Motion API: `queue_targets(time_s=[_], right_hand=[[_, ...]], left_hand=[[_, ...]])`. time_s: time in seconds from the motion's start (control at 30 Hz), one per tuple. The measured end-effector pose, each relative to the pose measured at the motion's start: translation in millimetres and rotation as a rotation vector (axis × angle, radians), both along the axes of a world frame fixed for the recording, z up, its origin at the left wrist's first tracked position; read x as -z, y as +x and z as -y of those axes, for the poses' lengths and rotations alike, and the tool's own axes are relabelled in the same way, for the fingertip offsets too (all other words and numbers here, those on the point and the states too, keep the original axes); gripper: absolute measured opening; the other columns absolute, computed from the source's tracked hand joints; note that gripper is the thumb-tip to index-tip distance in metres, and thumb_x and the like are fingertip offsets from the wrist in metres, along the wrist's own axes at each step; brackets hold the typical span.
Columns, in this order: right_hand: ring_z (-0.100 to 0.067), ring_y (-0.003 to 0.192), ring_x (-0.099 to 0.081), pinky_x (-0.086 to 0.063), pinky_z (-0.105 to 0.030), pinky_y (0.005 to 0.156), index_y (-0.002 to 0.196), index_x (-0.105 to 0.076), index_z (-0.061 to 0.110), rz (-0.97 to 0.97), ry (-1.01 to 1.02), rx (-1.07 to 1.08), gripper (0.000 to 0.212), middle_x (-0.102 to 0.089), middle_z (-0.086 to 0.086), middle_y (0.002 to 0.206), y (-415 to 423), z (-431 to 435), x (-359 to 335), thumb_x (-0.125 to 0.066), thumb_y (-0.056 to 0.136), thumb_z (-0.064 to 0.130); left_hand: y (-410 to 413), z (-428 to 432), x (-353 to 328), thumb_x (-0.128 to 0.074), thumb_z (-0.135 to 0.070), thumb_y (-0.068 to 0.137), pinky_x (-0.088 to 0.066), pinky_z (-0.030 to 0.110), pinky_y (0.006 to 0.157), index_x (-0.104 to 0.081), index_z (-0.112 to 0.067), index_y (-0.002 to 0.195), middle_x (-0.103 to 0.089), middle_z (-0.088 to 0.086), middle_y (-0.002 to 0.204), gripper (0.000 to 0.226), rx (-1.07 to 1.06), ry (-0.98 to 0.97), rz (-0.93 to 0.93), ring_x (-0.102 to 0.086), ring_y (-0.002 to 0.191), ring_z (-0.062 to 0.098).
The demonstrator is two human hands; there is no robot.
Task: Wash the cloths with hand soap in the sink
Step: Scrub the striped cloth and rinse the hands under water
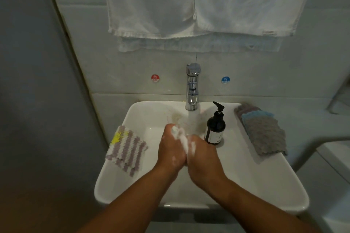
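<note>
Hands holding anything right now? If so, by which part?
Nothing visibly held. Left hand and right hand press together with only white foam between; striped cloth and grey cloths lie on the sink rim.

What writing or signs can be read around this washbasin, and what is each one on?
"HOT", below a Chinese character: round red sticker on the tiled wall.
"COLD", below a Chinese character: round blue sticker on the same wall.
Print on the dark pump bottle: too small to read.

Head view, close above sink (251, 179)
</note>
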State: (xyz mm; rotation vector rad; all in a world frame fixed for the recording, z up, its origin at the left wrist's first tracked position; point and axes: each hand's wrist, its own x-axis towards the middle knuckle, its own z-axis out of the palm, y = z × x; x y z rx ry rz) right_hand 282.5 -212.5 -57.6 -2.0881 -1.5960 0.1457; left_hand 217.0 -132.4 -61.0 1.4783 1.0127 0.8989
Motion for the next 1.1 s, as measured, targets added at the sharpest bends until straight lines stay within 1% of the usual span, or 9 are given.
queue_targets(time_s=[0.13, 0.23, 0.33, 0.43, 0.6, 0.7, 0.87, 1.0, 1.1], right_hand=[[-0.012, 0.089, -0.064, -0.040, -0.006, 0.072, 0.098, -0.064, 0.022, -0.038, 0.093, 0.176, 0.010, -0.065, 0.005, 0.097, 28.4, -12.0, -11.9, -0.057, 0.098, 0.015], [-0.002, 0.063, -0.050, -0.038, -0.005, 0.061, 0.072, -0.046, 0.029, -0.199, 0.087, 0.234, 0.031, -0.052, 0.011, 0.072, 39.6, -15.7, -13.6, -0.050, 0.102, 0.020], [-0.016, 0.068, -0.065, -0.058, -0.036, 0.070, 0.070, -0.056, 0.021, -0.609, 0.221, 0.284, 0.042, -0.066, -0.002, 0.072, 42.5, -17.0, -11.1, -0.044, 0.103, 0.043], [-0.025, 0.082, -0.074, -0.062, -0.039, 0.063, 0.091, -0.063, 0.026, -0.993, 0.181, 0.270, 0.042, -0.073, -0.009, 0.093, 43.6, -13.5, -21.7, -0.044, 0.098, 0.063], [-0.014, 0.078, -0.072, -0.052, -0.019, 0.050, 0.116, -0.064, 0.025, -0.872, 0.147, 0.059, 0.043, -0.070, 0.001, 0.098, 36.4, -5.0, -21.4, -0.083, 0.080, 0.038], [-0.016, 0.068, -0.073, -0.054, -0.027, 0.050, 0.090, -0.072, 0.015, -0.908, 0.202, 0.071, 0.009, -0.074, -0.007, 0.080, 39.5, -7.4, -17.2, -0.077, 0.088, 0.022], [-0.027, 0.077, -0.073, -0.059, -0.040, 0.062, 0.086, -0.066, 0.022, -0.833, 0.351, 0.240, 0.009, -0.071, -0.007, 0.082, 54.1, -15.6, -6.4, -0.066, 0.095, 0.023], [-0.025, 0.074, -0.071, -0.053, -0.030, 0.050, 0.098, -0.060, 0.022, -0.903, 0.410, 0.264, 0.006, -0.069, -0.009, 0.091, 53.4, -16.8, -7.9, -0.063, 0.098, 0.028], [-0.019, 0.074, -0.073, -0.050, -0.022, 0.052, 0.096, -0.067, 0.024, -0.868, 0.233, 0.093, 0.017, -0.072, -0.002, 0.086, 43.7, -13.7, -10.5, -0.072, 0.090, 0.039]], left_hand=[[4.6, 18.2, 1.7, -0.052, -0.037, 0.104, -0.062, 0.034, 0.077, -0.061, -0.024, 0.110, -0.070, 0.004, 0.107, 0.017, 0.144, -0.149, 0.008, -0.069, 0.092, 0.016], [1.8, 24.4, -5.2, -0.052, -0.037, 0.105, -0.063, 0.040, 0.083, -0.057, -0.028, 0.113, -0.067, 0.003, 0.109, 0.014, 0.233, -0.136, 0.002, -0.069, 0.097, 0.018], [-5.9, 13.6, -12.4, -0.060, -0.025, 0.101, -0.062, 0.051, 0.082, -0.051, -0.031, 0.118, -0.063, 0.007, 0.117, 0.020, 0.340, -0.155, 0.078, -0.067, 0.106, 0.031], [-11.5, 0.1, -10.6, -0.069, -0.017, 0.095, -0.062, 0.050, 0.082, -0.039, -0.032, 0.122, -0.062, 0.007, 0.117, 0.043, 0.365, -0.009, -0.097, -0.068, 0.103, 0.029], [-15.6, -8.1, -9.0, -0.069, -0.014, 0.095, -0.059, 0.033, 0.090, -0.043, -0.025, 0.125, -0.057, 0.001, 0.123, 0.041, 0.380, 0.208, -0.354, -0.061, 0.106, 0.017], [-18.6, -7.9, -7.6, -0.078, -0.030, 0.088, -0.061, 0.029, 0.081, -0.050, -0.025, 0.122, -0.063, -0.003, 0.114, 0.044, 0.323, 0.170, -0.271, -0.065, 0.099, 0.014], [-20.9, -8.5, 0.2, -0.069, -0.030, 0.096, -0.059, 0.027, 0.063, -0.056, -0.028, 0.111, -0.068, 0.001, 0.104, 0.020, 0.214, 0.075, -0.088, -0.072, 0.082, 0.015], [-19.1, -9.5, 4.4, -0.055, -0.032, 0.103, -0.062, 0.043, 0.076, -0.062, -0.034, 0.105, -0.071, -0.002, 0.099, 0.008, 0.134, 0.209, -0.150, -0.070, 0.087, 0.017], [-18.5, -8.9, 0.2, -0.054, -0.031, 0.104, -0.058, 0.031, 0.085, -0.067, -0.029, 0.115, -0.068, -0.004, 0.108, 0.018, 0.135, 0.384, -0.288, -0.065, 0.095, 0.013]])
